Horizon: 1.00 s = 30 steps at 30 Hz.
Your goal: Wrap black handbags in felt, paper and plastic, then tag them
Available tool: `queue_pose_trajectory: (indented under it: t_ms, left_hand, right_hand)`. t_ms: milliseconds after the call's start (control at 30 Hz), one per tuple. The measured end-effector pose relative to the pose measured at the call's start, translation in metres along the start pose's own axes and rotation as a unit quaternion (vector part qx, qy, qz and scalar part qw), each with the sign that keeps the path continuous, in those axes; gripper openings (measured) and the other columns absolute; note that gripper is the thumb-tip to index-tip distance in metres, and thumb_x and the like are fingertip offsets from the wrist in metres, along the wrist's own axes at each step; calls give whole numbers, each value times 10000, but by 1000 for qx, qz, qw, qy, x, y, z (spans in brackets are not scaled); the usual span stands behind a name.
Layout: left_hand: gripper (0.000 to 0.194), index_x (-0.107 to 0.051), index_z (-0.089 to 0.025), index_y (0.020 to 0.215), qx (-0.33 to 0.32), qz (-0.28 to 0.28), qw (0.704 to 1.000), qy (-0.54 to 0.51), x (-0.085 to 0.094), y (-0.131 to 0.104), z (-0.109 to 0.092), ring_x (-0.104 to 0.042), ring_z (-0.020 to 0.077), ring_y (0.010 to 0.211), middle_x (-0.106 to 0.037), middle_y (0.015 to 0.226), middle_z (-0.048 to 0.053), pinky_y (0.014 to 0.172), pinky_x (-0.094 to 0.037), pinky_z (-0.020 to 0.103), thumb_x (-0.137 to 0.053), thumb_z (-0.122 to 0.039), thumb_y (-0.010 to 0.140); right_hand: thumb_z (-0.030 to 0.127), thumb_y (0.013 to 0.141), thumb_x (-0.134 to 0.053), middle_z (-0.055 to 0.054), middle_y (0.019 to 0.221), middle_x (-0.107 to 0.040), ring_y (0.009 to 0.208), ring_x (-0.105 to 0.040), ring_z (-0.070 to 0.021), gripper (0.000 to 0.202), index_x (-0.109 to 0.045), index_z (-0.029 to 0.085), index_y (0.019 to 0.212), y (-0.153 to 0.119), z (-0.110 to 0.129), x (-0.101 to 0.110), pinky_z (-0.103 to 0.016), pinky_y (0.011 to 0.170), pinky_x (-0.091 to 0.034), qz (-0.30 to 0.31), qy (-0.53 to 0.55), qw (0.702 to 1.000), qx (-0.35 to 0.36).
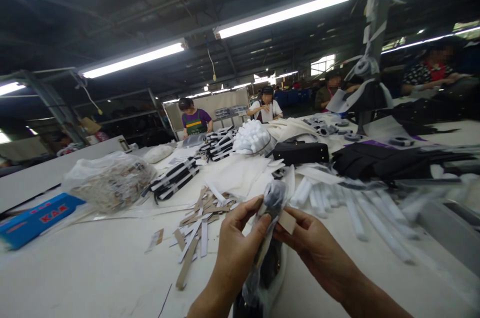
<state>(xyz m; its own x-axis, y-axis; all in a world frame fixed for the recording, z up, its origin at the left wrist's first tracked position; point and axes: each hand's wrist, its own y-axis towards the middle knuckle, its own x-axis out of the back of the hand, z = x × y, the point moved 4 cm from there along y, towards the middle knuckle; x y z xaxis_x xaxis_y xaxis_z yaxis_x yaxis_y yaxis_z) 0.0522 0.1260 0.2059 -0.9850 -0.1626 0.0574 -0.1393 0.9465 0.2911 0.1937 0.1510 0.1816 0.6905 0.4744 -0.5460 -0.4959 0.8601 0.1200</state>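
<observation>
Plastic-wrapped dark strap (270, 213) upright — long axis vertical, left hand (236, 245) and right hand (313, 243) grips pinching it

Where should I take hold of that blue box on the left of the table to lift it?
Grip the blue box across its two long sides near the middle, coming down from above. It lies flat on the white table, long and low, with its top face bare. A clear bag sits close behind its right end, so the near side is probably freer.
</observation>
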Motion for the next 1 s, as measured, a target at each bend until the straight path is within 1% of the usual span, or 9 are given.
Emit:
queue_pose_trajectory:
  t_ms: [100, 167, 333, 433, 567, 667, 800, 900, 1000]
  left_hand:
    - [358, -694, -237, 1182, -27, -11, 999, 43, 1, -4, -2, -614, 285, 1200, -691, 1242, 80, 1098, -437, 426, -715, -371, 851]
    - [348, -689, -251, 1188, -35, -15, 997, 63, 1, -5, -2, -614, 274, 1201, -692, 1242, 68, 1094, -442, 413, -700, -380, 864]
    - [334, -699, -245, 1161, -58, -37, 992, 106, 1, -5, -4, -632, 261, 1171, -703, 1211, 66, 1072, -460, 398, -698, -393, 861]
    - [289, -714, -248, 1116, -86, -57, 986, 128, -1, -6, -6, -644, 247, 1145, -709, 1191, 58, 1042, -480, 382, -694, -380, 860]
    - [289, -718, -246, 1124, -74, -53, 989, 119, -1, -10, -8, -648, 247, 1145, -717, 1187, 58, 1039, -485, 376, -683, -356, 859]
    - [316, -720, -233, 1147, -43, -39, 996, 75, 1, -12, -9, -642, 260, 1164, -716, 1202, 67, 1047, -480, 381, -661, -370, 867]
    - [326, -743, -232, 1109, -25, -49, 996, 76, 3, -11, -12, -661, 268, 1130, -738, 1155, 64, 1028, -492, 394, -660, -436, 870]
    - [312, -765, -228, 1053, -31, -66, 993, 97, 3, -10, -13, -688, 271, 1071, -758, 1092, 60, 993, -514, 402, -657, -456, 870]
    - [303, -770, -225, 1045, -46, -70, 989, 122, 3, -9, -16, -709, 267, 1019, -766, 1065, 52, 949, -538, 386, -650, -446, 876]
  right_hand:
    - [422, 813, -775, -82, 1111, -708, 1012, -649, -235, 386, -732, 215, 1136, 2, -3, -2, -368, 963, -508, -43, -5, 999, 24]
    - [443, 784, -796, -84, 1086, -711, 959, -652, -226, 405, -737, 204, 1107, 3, -4, -2, -355, 909, -528, -60, -17, 998, 30]
    - [476, 723, -835, -77, 1047, -702, 910, -640, -211, 458, -721, 181, 1055, 4, -6, -1, -333, 836, -547, -85, -46, 995, 29]
    - [506, 717, -828, -50, 943, -682, 900, -619, -194, 451, -692, 162, 976, 5, -4, -2, -297, 811, -536, -105, -57, 992, 43]
    - [504, 736, -812, 9, 782, -594, 760, -549, -123, 419, -633, 150, 874, 7, 0, -2, -221, 699, -473, -106, -102, 986, 75]
    - [496, 745, -805, 24, 739, -560, 708, -513, -108, 416, -584, 153, 826, 6, 1, -1, -209, 637, -419, -107, -126, 983, 84]
    - [495, 739, -808, 26, 722, -551, 689, -509, -108, 424, -569, 152, 808, 5, 2, -3, -215, 626, -408, -105, -140, 981, 87]
    - [468, 720, -829, 35, 695, -542, 674, -518, -104, 410, -568, 157, 779, 5, 2, -5, -210, 623, -416, -105, -134, 981, 90]
    - [450, 722, -833, 21, 733, -581, 720, -565, -120, 377, -616, 158, 819, 3, 1, -5, -221, 678, -461, -94, -119, 984, 92]
